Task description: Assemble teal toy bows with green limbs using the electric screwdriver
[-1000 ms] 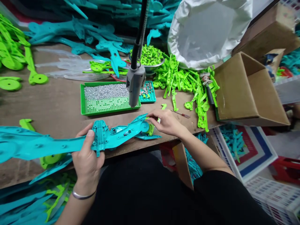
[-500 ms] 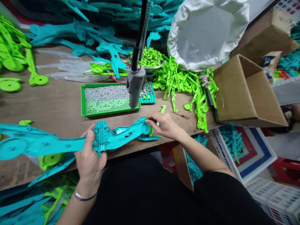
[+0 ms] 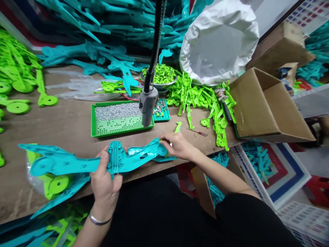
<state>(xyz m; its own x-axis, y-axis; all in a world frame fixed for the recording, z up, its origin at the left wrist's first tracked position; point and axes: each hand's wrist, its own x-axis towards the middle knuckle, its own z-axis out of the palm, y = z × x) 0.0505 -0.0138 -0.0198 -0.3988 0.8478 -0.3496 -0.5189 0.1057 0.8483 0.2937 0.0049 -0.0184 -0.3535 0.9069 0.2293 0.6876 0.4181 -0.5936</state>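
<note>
A long teal plastic shell (image 3: 82,165) with screw posts lies across the front of the bench. My left hand (image 3: 106,183) is closed around its middle, thumb on top beside the ribbed block. At the shell's right end, my right hand (image 3: 178,145) pinches a small green plastic piece, mostly hidden by the fingertips. Under the shell's left part are another teal shell (image 3: 68,195) and a green disc-ended part (image 3: 58,184). Another green part (image 3: 178,127) lies just beyond my right hand.
An electric screwdriver (image 3: 148,106) hangs over a green screw tray (image 3: 123,132). Behind it stands a metal bowl (image 3: 168,85) of small green pieces. Green arms (image 3: 189,94) are heaped near a cardboard box (image 3: 252,106). A small screwdriver (image 3: 197,131) lies on the bench (image 3: 74,127).
The view has swung a little left and up. The teal shell sits slightly lower and further right in the picture, its left tip now visible. Both hands keep their holds.
</note>
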